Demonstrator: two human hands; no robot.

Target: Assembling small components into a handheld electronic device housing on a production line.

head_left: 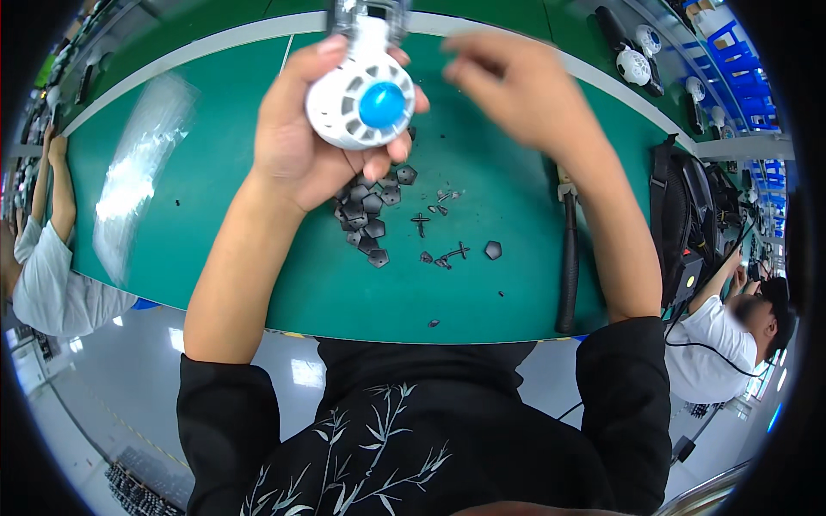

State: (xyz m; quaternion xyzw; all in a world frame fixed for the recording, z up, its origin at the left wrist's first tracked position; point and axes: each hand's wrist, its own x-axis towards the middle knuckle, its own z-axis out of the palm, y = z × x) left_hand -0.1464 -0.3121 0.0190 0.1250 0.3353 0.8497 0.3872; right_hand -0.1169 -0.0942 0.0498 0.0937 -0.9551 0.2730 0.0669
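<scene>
My left hand [297,142] is wrapped round a white round device [331,120] and holds it up over the far part of the table. The device has a blue domed centre [381,105], a ring of grey slots and a narrow neck; a clear and dark part tops it, blurred. To its right, my right hand [512,90] hovers apart from the device. Motion smears that hand, but thumb and forefinger look parted, with nothing visible between them. Nearer me lies a pile of small black five-sided pieces [370,205]. Beside it are thin black branched scraps [452,254] and a lone black pentagon piece [493,249].
A black-handled tool [569,267] lies beside my right forearm, which covers its far end. Clear plastic film [142,172] lies on the green table mat [232,112] at left. A black bag [680,198] stands at the right edge. Co-workers sit on both sides.
</scene>
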